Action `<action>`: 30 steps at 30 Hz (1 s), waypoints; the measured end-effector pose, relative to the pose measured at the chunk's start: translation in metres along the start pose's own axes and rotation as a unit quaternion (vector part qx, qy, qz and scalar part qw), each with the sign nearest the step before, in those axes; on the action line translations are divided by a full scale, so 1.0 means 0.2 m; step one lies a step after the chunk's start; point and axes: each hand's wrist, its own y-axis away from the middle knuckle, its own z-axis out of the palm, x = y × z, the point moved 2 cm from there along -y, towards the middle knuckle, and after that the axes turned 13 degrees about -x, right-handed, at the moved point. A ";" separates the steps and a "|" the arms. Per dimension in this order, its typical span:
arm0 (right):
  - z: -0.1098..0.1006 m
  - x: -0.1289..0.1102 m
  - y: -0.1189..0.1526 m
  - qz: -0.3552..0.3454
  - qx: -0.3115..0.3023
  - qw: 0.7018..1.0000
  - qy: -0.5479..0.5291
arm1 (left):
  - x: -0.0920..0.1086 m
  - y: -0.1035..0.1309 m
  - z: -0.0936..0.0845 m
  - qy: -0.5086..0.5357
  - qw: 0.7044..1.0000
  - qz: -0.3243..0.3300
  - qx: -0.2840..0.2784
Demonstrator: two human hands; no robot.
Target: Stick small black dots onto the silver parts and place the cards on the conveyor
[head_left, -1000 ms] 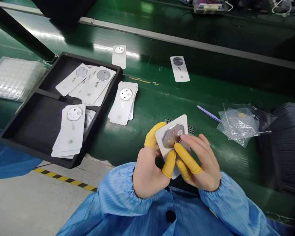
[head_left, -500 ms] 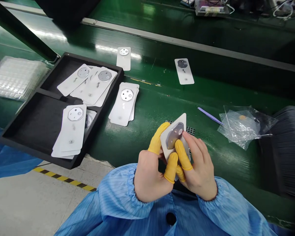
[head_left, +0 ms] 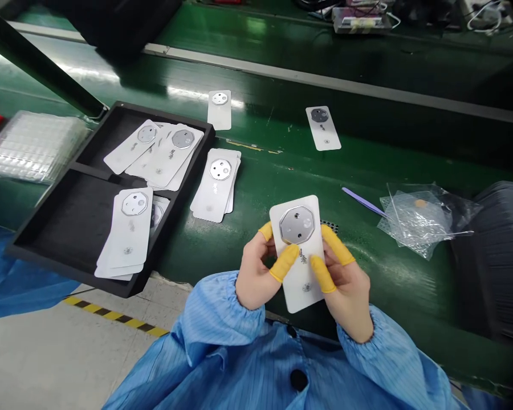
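Observation:
A white phone back cover (head_left: 291, 285) with a shiny grey octagonal camera plate near its top is held face-up over the bench. My left hand (head_left: 260, 272) grips its left side, the thumb on the front and fingers behind. On the opposite side my right hand (head_left: 349, 287) holds the same cover, its thumb pressed near the middle. Yellow finger cots sit on the thumbs and some fingertips. Behind the cover a sheet with black dots (head_left: 330, 226) partly shows on the bench.
To the left stands a black two-part tray (head_left: 92, 169) with several similar covers. A small cover stack (head_left: 214, 196) lies beside it; two single covers (head_left: 219, 114) (head_left: 324, 131) lie farther back. At right are purple tweezers (head_left: 363, 201), clear plastic bags (head_left: 427, 219) and a dark stack (head_left: 504, 256).
The cover has turned from a steep tilt to facing me. My right fingers have moved off the camera plate to the cover's right edge, and my hands have spread apart.

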 end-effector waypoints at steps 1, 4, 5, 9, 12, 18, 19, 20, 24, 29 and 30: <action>0.02 0.00 0.00 0.003 -0.013 1.000 -0.012 | -0.01 0.00 -0.01 -0.005 1.000 -0.008 0.026; 0.03 0.02 0.00 -0.056 -0.060 0.996 0.027 | -0.07 0.04 -0.07 0.000 0.995 -0.039 0.093; 0.02 0.04 -0.01 -0.082 -0.071 0.992 0.067 | -0.09 0.05 -0.11 -0.001 0.993 -0.044 0.108; -0.04 0.21 -0.02 -0.110 -0.058 0.956 0.267 | -0.12 0.11 -0.30 -0.061 0.982 -0.052 0.169; -0.08 0.31 -0.01 -0.118 -0.042 0.938 0.324 | -0.11 0.12 -0.42 -0.133 0.970 -0.069 0.193; -0.17 0.24 0.00 -0.164 -0.020 0.949 0.269 | -0.13 0.07 -0.36 -0.308 0.946 -0.072 0.072; -0.19 0.22 0.00 -0.173 -0.024 0.946 0.273 | -0.16 0.06 -0.31 -0.295 0.951 -0.087 0.018; -0.20 0.20 -0.01 -0.183 -0.033 0.942 0.280 | -0.20 0.05 -0.26 -0.268 0.957 -0.101 -0.033; -0.24 0.14 -0.03 -0.187 -0.091 0.931 0.300 | -0.29 0.04 -0.11 -0.207 0.968 -0.115 -0.082; -0.18 0.12 -0.07 -0.206 -0.079 0.935 0.277 | -0.29 0.03 -0.06 -0.267 0.954 -0.075 -0.115; -0.16 0.13 -0.08 -0.215 -0.087 0.933 0.277 | -0.28 0.03 -0.06 -0.286 0.947 -0.065 -0.128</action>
